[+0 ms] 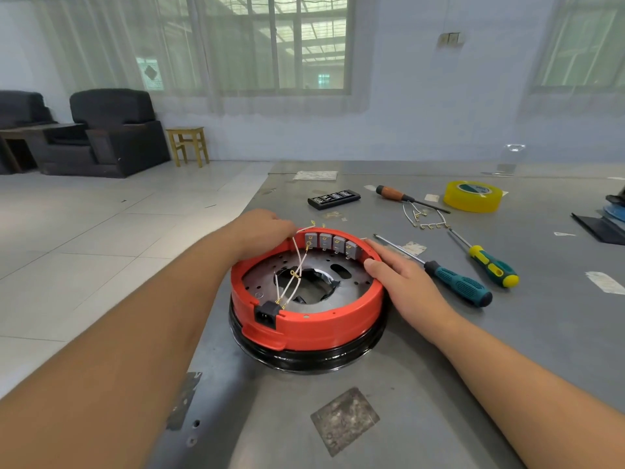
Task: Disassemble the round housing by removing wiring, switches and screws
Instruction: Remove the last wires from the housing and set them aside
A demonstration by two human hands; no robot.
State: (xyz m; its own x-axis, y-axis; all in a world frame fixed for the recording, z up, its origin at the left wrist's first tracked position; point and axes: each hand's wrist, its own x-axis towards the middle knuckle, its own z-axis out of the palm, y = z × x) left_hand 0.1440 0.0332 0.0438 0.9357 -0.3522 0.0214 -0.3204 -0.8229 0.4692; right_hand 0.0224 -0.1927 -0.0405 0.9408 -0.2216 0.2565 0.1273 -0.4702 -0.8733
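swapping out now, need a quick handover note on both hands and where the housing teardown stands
Left hand pinches the white wires at the far rim of the red housing. Right hand lies flat on the right rim, steadying it.
Done: some wires already lie loose on the table.
Left: wires to the black socket, four grey switches, screws. Screwdrivers lie on the right.

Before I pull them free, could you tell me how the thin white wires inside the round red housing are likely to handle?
The thin white wires look floppy: they sag and cross loosely over the round red housing. They are probably very light. Their small brass terminals may snag, since the left hand pinches them near the grey switches.
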